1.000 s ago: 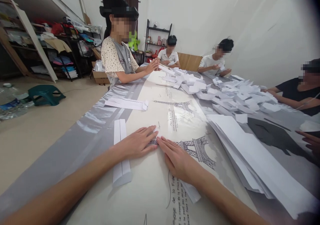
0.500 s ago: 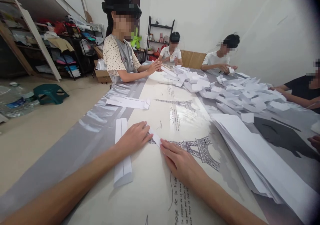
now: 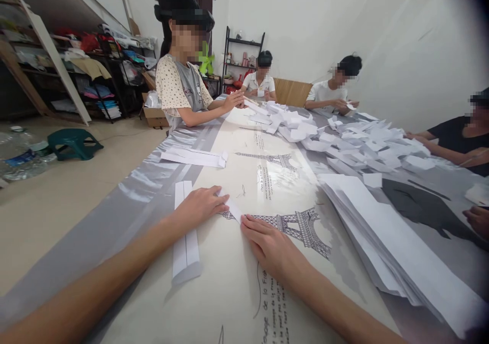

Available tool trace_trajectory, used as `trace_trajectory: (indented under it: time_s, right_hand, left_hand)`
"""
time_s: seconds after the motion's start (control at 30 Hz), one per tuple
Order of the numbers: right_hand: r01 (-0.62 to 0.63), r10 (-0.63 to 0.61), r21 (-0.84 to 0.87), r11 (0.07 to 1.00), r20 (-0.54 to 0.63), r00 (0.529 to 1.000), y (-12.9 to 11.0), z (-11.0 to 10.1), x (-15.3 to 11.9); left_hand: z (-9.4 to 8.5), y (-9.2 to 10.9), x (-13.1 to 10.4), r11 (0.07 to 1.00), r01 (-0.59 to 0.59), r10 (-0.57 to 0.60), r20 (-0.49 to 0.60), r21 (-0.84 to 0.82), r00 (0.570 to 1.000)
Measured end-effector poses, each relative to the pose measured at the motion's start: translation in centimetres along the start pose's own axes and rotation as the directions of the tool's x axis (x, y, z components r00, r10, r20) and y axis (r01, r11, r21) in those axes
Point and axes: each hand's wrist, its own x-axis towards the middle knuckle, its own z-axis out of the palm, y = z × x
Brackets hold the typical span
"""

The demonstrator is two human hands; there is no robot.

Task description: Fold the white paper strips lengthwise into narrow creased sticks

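A narrow folded paper strip (image 3: 231, 207) lies slanted between my hands, just over the printed tower on the tablecloth. My left hand (image 3: 200, 205) pinches its upper left end, fingers pressed together. At the lower right end, the fingers of my right hand (image 3: 269, 239) are closed on the strip, the thumb mostly hidden. Under my left wrist lies a creased white paper piece (image 3: 186, 265), partly covered by my arm. Farther out, another folded paper piece (image 3: 191, 156) rests near the left side of the table.
A stack of white paper (image 3: 382, 242) lies to my right. Behind it spreads a heap of folded papers (image 3: 367, 140). Several people sit or stand around the table, handling papers. A green stool (image 3: 74, 143) stands on the floor at left, near plastic bottles (image 3: 23, 153).
My hands keep nearly the same place, with the strip still between them and a little more of its face showing. The whole view has shifted slightly.
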Motion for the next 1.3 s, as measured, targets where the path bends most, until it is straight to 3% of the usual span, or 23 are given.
trace_trajectory:
  time_s: [0.23,0.4,0.7,0.83,0.97,1.17,1.3]
  right_hand:
    - [-0.053,0.050,0.085,0.995,0.034,0.998,0.0,-1.2,-0.4]
    - [-0.020,0.009,0.104,0.994,0.102,0.995,0.3,-1.8,-0.5]
    - [0.057,-0.054,0.043,0.997,-0.077,0.996,0.1,-0.2,0.1]
    - [0.037,-0.032,0.058,0.998,-0.073,0.997,0.0,-0.4,0.3]
    - [0.024,-0.021,0.092,0.996,-0.034,0.999,0.3,-0.8,0.3]
    - [0.026,-0.024,0.127,0.991,-0.020,1.000,0.8,-1.0,-0.1]
    - [0.047,-0.043,0.144,0.989,-0.031,0.999,0.7,-1.3,-0.1]
  left_hand:
    - [1.3,-0.3,-0.2,0.999,-0.005,0.003,-0.062,-0.034,0.998]
    - [1.4,-0.3,-0.3,0.998,0.000,-0.002,-0.046,-0.056,0.999]
    - [1.1,-1.6,-1.0,0.978,-0.021,0.011,-0.051,-0.208,0.999]
    - [1.0,-2.6,-0.8,0.970,-0.130,0.109,-0.107,-0.207,0.988]
    - [0.1,-2.8,-0.2,0.945,-0.276,0.268,-0.070,-0.175,0.961]
    - [-0.3,-3.2,-0.8,0.946,-0.302,0.301,-0.029,-0.115,0.953]
    - [0.3,-3.2,-1.2,0.937,-0.341,0.336,-0.077,-0.070,0.939]
